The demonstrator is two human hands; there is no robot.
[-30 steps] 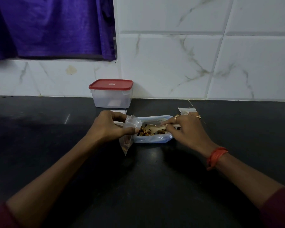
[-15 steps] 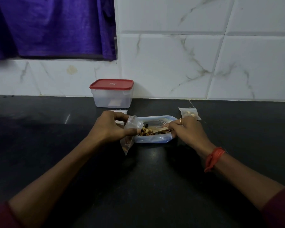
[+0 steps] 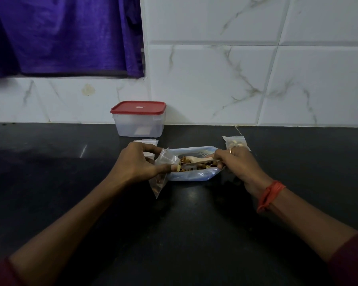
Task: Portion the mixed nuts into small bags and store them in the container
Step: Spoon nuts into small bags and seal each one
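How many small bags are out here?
3: a bag in the left hand, a filled bag behind the right hand, an empty bag before the container; more may lie stacked under it.

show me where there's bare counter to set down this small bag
Bare counter lies left of the red-lidded container and the left hand, and right of the filled small bag and the right hand. The near strip in front of the open nut bag is bare. Crowded: the middle, round that bag and the flat bags before the container.
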